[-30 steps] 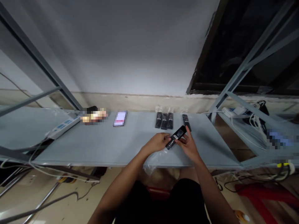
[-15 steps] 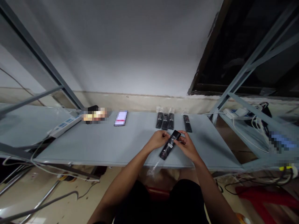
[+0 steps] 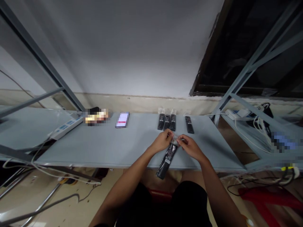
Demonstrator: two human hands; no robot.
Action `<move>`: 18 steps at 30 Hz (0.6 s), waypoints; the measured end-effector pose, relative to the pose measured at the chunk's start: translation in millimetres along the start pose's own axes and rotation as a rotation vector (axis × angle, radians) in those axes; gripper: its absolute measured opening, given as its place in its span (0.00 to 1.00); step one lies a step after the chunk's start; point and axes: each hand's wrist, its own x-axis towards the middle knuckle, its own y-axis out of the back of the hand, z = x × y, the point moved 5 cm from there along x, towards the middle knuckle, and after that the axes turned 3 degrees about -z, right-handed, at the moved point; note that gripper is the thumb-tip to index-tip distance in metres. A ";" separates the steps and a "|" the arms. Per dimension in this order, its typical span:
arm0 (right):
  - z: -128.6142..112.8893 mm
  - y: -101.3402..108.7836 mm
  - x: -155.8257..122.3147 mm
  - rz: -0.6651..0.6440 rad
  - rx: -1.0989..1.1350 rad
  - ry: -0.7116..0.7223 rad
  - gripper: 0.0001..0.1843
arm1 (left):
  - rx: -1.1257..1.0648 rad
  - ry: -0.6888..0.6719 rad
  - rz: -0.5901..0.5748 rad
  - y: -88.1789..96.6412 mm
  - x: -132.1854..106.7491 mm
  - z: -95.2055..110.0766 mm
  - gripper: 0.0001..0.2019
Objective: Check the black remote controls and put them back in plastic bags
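A black remote control hangs inside a clear plastic bag over the front edge of the grey table. My left hand pinches the left side of the bag's mouth. My right hand pinches the right side of the mouth, close to the left hand. Three bagged black remotes lie side by side at the back of the table. One more bagged remote lies just to their right.
A phone with a lit screen lies at the back left. A white power strip with cables sits at the far left. A second shelf with a power strip and cords stands on the right. Red stool parts are on the floor.
The remote has slid down into the clear bag and now hangs lower. Both hands have moved up to the bag's mouth and pinch it.
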 end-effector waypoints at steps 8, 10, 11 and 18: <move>7.2 11.2 11.2 0.064 0.018 0.004 0.21 | -0.150 0.031 0.009 -3.6 2.0 -19.1 0.04; 10.0 11.8 13.4 0.096 0.019 0.034 0.20 | -0.198 0.051 0.022 -4.4 2.9 -23.4 0.06; 11.4 12.2 14.5 0.124 0.029 0.047 0.20 | -0.217 0.061 0.032 -4.5 3.2 -25.3 0.08; 16.3 11.3 19.3 0.315 0.203 0.074 0.21 | -0.319 0.199 -0.127 -10.2 2.7 -39.6 0.22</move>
